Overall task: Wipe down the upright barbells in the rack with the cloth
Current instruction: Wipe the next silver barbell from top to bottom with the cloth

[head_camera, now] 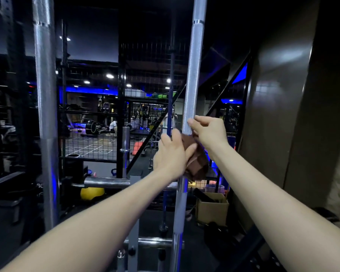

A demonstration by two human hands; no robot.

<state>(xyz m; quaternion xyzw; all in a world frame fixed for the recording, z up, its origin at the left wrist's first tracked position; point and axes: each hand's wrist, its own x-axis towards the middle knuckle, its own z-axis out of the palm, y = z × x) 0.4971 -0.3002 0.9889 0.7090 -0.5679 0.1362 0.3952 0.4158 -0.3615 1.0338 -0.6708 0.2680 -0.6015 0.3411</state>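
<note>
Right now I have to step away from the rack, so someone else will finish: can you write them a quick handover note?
Left hand: grips the brown cloth wrapped round the right barbell.
Right hand: pinches the cloth's top edge at the bar.
Left barbell stands upright, untouched.
Done: cannot tell how much of the right bar is wiped.
Left: finish this bar, then the left barbell.

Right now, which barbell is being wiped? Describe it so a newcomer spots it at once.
Two silver barbells stand upright before the black mesh wall. It is the right barbell, next to the dark wall panel. Unlike the left barbell, it has a brown cloth wrapped round it under both hands.
</note>
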